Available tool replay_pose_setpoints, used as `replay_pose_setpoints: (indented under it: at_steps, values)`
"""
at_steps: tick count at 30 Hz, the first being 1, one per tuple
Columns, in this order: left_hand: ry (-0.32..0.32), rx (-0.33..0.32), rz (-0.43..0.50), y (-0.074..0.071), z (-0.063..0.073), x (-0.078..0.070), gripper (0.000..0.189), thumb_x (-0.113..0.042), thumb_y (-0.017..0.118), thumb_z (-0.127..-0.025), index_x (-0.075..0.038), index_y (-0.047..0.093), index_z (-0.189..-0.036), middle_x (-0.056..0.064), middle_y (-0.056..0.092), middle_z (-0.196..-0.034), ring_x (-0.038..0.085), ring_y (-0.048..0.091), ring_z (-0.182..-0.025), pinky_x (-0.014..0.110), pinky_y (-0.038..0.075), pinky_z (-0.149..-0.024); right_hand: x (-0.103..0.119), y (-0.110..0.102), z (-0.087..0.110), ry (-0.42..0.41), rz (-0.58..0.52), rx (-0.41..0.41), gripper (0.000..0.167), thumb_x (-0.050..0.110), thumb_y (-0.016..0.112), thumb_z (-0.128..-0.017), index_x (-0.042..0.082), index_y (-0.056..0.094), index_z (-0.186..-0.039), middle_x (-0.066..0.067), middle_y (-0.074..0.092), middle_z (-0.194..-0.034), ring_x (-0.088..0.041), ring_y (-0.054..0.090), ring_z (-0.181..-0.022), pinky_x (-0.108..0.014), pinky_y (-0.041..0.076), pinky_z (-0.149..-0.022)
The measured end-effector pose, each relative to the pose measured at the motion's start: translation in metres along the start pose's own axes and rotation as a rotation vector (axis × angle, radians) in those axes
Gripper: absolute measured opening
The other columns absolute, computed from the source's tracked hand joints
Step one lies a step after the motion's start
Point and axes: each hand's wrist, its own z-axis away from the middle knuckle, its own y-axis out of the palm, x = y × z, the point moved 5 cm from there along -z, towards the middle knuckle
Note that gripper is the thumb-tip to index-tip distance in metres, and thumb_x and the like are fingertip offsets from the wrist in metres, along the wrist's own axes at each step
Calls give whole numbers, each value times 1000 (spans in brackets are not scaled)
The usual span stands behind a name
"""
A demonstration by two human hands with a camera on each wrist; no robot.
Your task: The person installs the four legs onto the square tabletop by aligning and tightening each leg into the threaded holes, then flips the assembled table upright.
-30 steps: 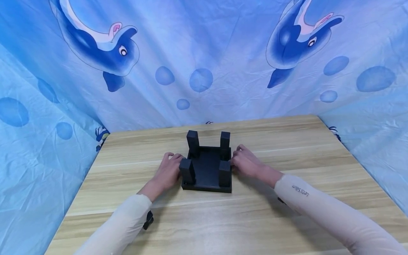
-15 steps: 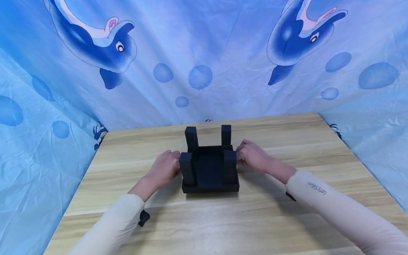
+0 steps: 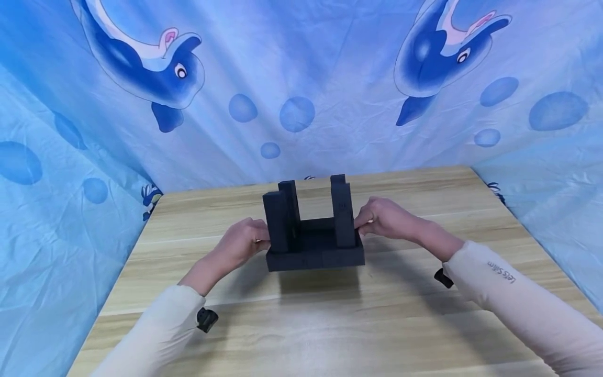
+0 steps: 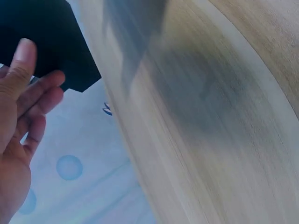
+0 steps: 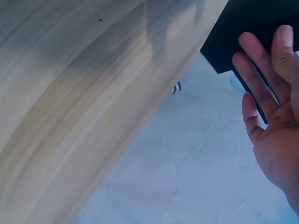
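A black, shallow box-like stand (image 3: 314,259) with a square upright post at each corner hangs over the table in the head view, posts upward, its front wall facing me. My left hand (image 3: 241,241) grips its left side and my right hand (image 3: 387,219) grips the right side. In the left wrist view, the thumb and fingers of the left hand (image 4: 23,105) are at the dark underside of the stand (image 4: 44,28). The right wrist view shows the right hand (image 5: 275,88) likewise at the stand's dark underside (image 5: 233,35). The far sides of both fingertips are partly hidden.
The wood-grain table (image 3: 311,330) lies under the stand, with the stand's shadow on it. Behind and at both sides hangs a blue curtain (image 3: 320,63) printed with dolphins and bubbles. Black wrist devices (image 3: 206,319) sit at both sleeves.
The stand has risen from the table, and its front now shows more. Both hands went up with it, gripping its sides and moving slightly apart.
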Motion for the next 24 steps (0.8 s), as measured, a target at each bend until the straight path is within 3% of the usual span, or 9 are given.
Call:
replay_pose_setpoints:
  at_steps: [4, 10, 13, 20, 24]
  values:
    - [-97, -21, 75, -6, 0, 0, 18, 6, 75, -76, -11, 75, -82, -2, 68, -78, 16, 60, -71, 32, 48, -64, -7, -7, 5, 143, -206, 6, 17, -5, 73, -79, 1, 77, -95, -9, 74, -91, -19, 68, -84, -30, 50, -78]
    - [-283, 10, 385, -11, -3, 0, 18, 6, 66, -86, -8, 77, -82, 2, 71, -74, 19, 65, -68, 29, 49, -66, -10, -10, 7, 203, -483, 29, 14, 1, 65, -90, 3, 77, -84, -7, 73, -77, -21, 67, -71, -31, 52, -73]
    - [-363, 37, 484, -12, -4, 0, 23, 8, 59, -90, -6, 74, -78, 6, 70, -72, 23, 68, -72, 30, 51, -71, -11, -10, 8, 217, -532, 29, 18, 1, 63, -91, 4, 76, -80, -6, 72, -72, -22, 68, -69, -33, 54, -74]
    - [-505, 52, 573, -16, -5, 1, 29, 3, 55, -93, -6, 70, -70, 3, 70, -68, 20, 67, -70, 31, 49, -78, -8, -10, 8, 219, -611, 5, 21, 2, 61, -92, 4, 74, -75, -11, 68, -67, -25, 64, -65, -34, 52, -73]
    - [-537, 48, 687, -16, -6, 1, 19, 0, 57, -93, 1, 71, -80, 13, 69, -69, 23, 65, -61, 31, 51, -76, -9, -8, 10, 246, -680, -8, 19, 2, 63, -90, 4, 73, -74, -11, 67, -64, -27, 63, -62, -33, 51, -76]
